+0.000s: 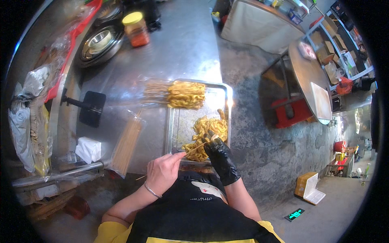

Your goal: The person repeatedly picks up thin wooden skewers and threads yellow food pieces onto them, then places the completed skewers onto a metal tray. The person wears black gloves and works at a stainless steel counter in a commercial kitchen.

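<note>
My bare left hand [164,170] pinches a thin wooden skewer [196,148] between thumb and fingers; its other end meets my right hand. My right hand [220,156], in a black glove, holds a small yellowish piece of food at the skewer's tip, above a metal tray [169,130]. Loose pieces of yellow marinated food, perhaps meat, [209,126] lie in a heap under and beyond that hand. Across the tray's far end rests a stack of loaded skewers [187,94], their bare sticks pointing left over the rim. A plastic bag of bare skewers [127,142] lies left of the tray.
On the metal table [170,45] stand a jar with a yellow lid [135,29] and stacked bowls [101,42]. At the left are a black tablet-like object on a stand [92,108] and a white packet of paper [88,149]. A round table [304,73] stands on the right.
</note>
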The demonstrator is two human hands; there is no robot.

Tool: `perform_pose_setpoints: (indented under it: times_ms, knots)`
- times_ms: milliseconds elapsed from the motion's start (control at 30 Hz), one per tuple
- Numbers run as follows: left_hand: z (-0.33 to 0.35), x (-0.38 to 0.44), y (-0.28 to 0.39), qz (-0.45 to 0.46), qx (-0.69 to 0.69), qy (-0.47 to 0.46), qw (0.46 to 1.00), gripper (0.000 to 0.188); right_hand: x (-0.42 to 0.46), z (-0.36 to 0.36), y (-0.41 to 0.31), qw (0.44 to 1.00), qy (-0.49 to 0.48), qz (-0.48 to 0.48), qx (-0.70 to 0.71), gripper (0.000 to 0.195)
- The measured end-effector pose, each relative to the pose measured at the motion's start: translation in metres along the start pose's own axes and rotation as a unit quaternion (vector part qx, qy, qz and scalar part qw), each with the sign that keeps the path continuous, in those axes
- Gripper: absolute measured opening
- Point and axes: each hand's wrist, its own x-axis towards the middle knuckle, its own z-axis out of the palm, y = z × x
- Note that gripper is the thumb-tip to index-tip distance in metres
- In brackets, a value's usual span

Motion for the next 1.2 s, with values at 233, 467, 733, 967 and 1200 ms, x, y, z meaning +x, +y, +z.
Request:
perform_pose_setpoints:
  times_ms: [233, 467, 733, 967, 1200]
  knots:
    - [-0.011, 0.001, 0.002, 0.002, 0.0, 0.004, 1.0, 0.019, -0.002, 0.007, -0.003, 0.999, 0.045, -0.018, -0.001, 0.034]
    - [-0.008, 0.006, 0.005, 0.013, 0.017, 0.006, 1.0, 0.019, 0.006, -0.003, -0.005, 0.998, 0.017, 0.003, -0.067, 0.04]
    - [-0.011, 0.011, 0.008, 0.014, 0.024, 0.013, 1.0, 0.019, 0.003, 0.003, -0.013, 0.997, 0.019, -0.021, -0.071, 0.036]
    - [-0.009, 0.01, 0.005, 0.022, 0.076, -0.006, 0.997, 0.021, 0.005, 0.006, -0.018, 0.991, 0.025, -0.051, -0.119, 0.03]
    - [0.0, 0.011, 0.005, 0.017, 0.077, 0.007, 0.997, 0.021, 0.005, 0.012, -0.011, 0.926, -0.01, -0.243, -0.289, 0.025]
